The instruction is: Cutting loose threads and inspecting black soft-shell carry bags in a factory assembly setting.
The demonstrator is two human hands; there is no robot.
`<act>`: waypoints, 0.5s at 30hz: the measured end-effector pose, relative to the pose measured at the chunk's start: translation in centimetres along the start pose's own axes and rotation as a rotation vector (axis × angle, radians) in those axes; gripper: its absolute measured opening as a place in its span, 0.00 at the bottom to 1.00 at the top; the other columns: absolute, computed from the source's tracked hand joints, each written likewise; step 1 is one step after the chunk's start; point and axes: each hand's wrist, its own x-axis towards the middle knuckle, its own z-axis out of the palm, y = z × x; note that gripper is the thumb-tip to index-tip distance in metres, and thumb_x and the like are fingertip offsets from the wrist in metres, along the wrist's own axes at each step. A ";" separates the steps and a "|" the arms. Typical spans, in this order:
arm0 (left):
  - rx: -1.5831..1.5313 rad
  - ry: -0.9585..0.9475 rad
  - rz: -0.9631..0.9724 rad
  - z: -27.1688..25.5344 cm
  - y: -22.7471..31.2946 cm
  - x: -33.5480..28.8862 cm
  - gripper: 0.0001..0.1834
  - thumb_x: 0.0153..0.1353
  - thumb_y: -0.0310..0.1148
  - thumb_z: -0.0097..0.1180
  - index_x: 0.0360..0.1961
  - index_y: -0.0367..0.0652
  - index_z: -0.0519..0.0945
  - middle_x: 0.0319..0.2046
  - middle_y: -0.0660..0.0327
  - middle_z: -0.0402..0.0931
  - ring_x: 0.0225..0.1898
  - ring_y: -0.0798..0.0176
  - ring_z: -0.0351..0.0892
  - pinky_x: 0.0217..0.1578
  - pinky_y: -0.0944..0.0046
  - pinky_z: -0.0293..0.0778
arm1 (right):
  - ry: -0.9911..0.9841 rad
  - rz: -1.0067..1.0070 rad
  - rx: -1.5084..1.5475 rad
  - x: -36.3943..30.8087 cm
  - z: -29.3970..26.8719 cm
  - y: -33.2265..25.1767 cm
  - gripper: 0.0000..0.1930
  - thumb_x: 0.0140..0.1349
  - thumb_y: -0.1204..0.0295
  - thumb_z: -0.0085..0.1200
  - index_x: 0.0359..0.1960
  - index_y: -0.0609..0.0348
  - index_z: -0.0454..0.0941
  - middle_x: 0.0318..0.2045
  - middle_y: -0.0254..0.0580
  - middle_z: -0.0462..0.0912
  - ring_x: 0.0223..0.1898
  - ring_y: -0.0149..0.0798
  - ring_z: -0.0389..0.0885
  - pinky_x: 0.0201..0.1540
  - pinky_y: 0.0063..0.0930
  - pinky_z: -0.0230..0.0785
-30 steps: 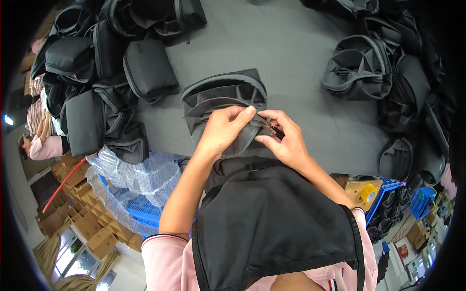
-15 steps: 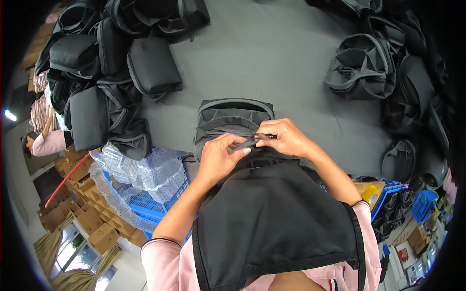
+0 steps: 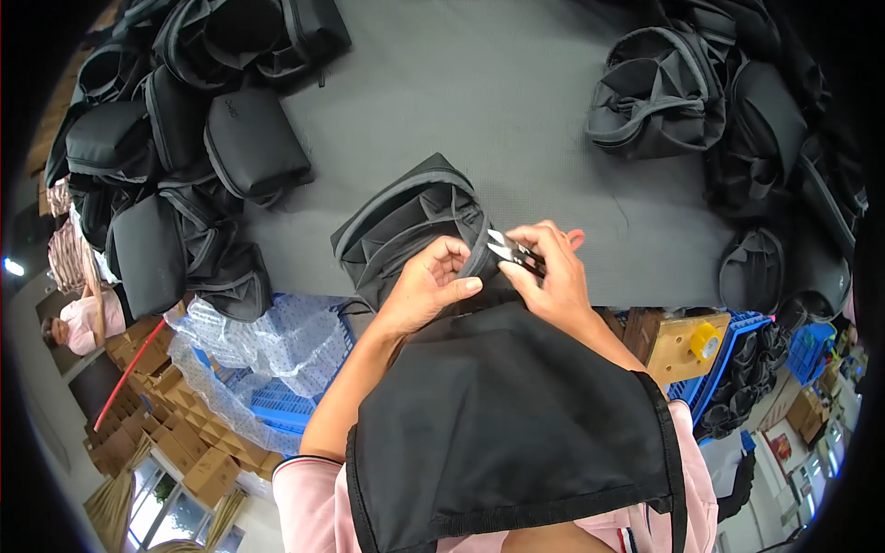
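Note:
A black zippered pouch (image 3: 383,207) lies opened and tilted on the grey table right in front of me, its pleated inner pockets showing. My left hand (image 3: 426,291) is closed on the pouch's near right rim, thumb outside and fingers curled inside. In my right hand (image 3: 560,281) is a pair of thread snips (image 3: 516,252) with silver blades and dark handles. The blades are spread and point at the rim beside my left fingers. Whether they touch the fabric I cannot tell. A bit of red (image 3: 577,240) shows beside my right hand.
Black pouches pile up at the left (image 3: 253,143) and right (image 3: 659,97) of the grey table (image 3: 442,83). Below its edge are a blue crate (image 3: 277,405) with bubble wrap and a wooden board (image 3: 678,355) with yellow tape (image 3: 705,342). Cardboard boxes and another person (image 3: 88,323) are at far left.
The pouch has turned and tilted, its right rim now raised in my left hand. The snips have swung so their spread blades show clearly at the rim.

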 end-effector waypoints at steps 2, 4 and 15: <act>0.012 0.006 -0.025 0.2 0.5 0.0 0.17 0.53 0.22 0.61 0.42 0.43 0.68 0.37 0.69 0.69 0.41 0.76 0.68 0.44 0.73 0.67 | -0.005 -0.068 -0.036 -0.1 -0.8 -0.2 0.14 0.50 0.71 0.60 0.40 0.55 0.74 0.32 0.36 0.76 0.30 0.40 0.78 0.30 0.28 0.68; 0.009 0.010 -0.045 0.1 0.4 0.0 0.17 0.53 0.22 0.61 0.41 0.43 0.68 0.37 0.70 0.68 0.41 0.76 0.68 0.43 0.73 0.67 | -0.101 -0.139 -0.127 0.0 -1.3 -0.8 0.14 0.48 0.71 0.61 0.37 0.56 0.75 0.29 0.35 0.74 0.27 0.39 0.77 0.28 0.29 0.68; -0.021 0.043 -0.020 0.3 0.5 0.1 0.16 0.52 0.24 0.63 0.39 0.42 0.70 0.36 0.67 0.71 0.39 0.74 0.71 0.42 0.71 0.69 | 0.051 -0.459 -0.274 0.1 -1.0 0.2 0.14 0.42 0.75 0.63 0.34 0.56 0.78 0.24 0.33 0.73 0.22 0.36 0.74 0.25 0.28 0.65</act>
